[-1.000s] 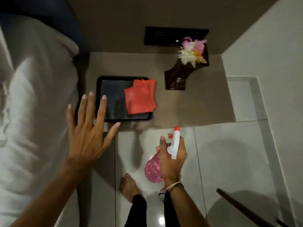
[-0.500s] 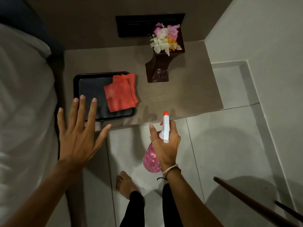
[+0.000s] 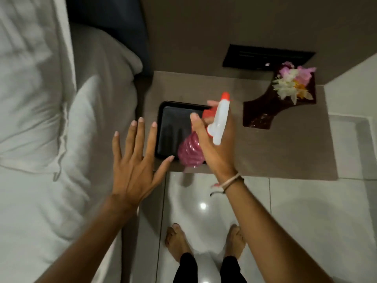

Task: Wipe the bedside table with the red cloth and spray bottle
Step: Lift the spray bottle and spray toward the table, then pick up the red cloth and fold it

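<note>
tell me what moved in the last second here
The right hand carried the spray bottle forward from over the floor to above the black tray, now hiding the red cloth. The left hand stays open and empty; the flower vase is unmoved.

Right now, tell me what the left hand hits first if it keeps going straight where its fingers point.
Probably the black tray: the open left hand has fingertips beside its left rim, pointing up-frame toward the wall. Height above the bedside table is unclear, so it might pass over.

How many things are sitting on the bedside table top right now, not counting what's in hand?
2 clearly: the black tray at the table's left front and the flower vase at the right rear. The right hand and spray bottle may hide more.
</note>
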`<action>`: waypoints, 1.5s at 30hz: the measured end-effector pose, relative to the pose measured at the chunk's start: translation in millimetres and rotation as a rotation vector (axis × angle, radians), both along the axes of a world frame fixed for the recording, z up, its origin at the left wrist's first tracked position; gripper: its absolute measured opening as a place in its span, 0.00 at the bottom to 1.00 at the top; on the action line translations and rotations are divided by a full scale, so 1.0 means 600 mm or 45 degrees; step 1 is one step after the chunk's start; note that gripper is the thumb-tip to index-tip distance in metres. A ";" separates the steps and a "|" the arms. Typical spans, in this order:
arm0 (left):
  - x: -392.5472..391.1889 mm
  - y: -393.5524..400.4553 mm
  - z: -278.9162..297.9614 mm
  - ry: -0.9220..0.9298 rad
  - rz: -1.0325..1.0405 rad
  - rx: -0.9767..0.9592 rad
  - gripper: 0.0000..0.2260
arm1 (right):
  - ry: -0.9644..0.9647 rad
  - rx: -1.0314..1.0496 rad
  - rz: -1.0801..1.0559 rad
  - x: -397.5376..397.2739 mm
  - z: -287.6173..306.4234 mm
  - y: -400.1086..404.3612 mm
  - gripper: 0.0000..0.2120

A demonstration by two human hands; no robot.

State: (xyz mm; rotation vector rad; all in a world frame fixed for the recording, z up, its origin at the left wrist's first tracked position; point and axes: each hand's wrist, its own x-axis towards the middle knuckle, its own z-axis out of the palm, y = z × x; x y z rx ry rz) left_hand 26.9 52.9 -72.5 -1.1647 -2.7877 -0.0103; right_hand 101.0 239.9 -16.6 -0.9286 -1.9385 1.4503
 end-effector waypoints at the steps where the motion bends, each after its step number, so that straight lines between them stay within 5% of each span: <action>1: -0.009 -0.008 -0.003 -0.004 0.000 -0.001 0.39 | 0.035 0.024 0.045 -0.033 -0.003 0.002 0.21; 13: -0.051 -0.041 -0.016 -0.061 0.049 -0.062 0.41 | -0.071 0.040 0.401 -0.184 -0.092 0.013 0.27; 20: -0.015 -0.032 -0.010 -0.255 0.129 -0.130 0.40 | -0.307 -0.175 0.795 -0.089 -0.110 0.076 0.56; 25: 0.063 0.063 -0.014 -0.790 0.158 -0.119 0.31 | -0.432 -0.096 0.311 0.045 -0.148 0.129 0.36; 30: 0.078 0.196 -0.061 -1.239 0.490 0.241 0.20 | -0.689 -0.531 0.036 0.072 -0.205 0.183 0.29; 34: 0.057 0.271 -0.091 -1.300 0.819 0.418 0.20 | -0.592 -0.473 0.017 0.060 -0.228 0.188 0.18; 39: 0.042 0.302 -0.102 -1.431 1.122 0.714 0.25 | -0.501 -0.601 -0.068 0.060 -0.237 0.200 0.16; 45: 0.056 0.287 -0.087 -1.546 0.948 1.121 0.12 | -0.380 -1.008 -0.065 0.089 -0.232 0.208 0.14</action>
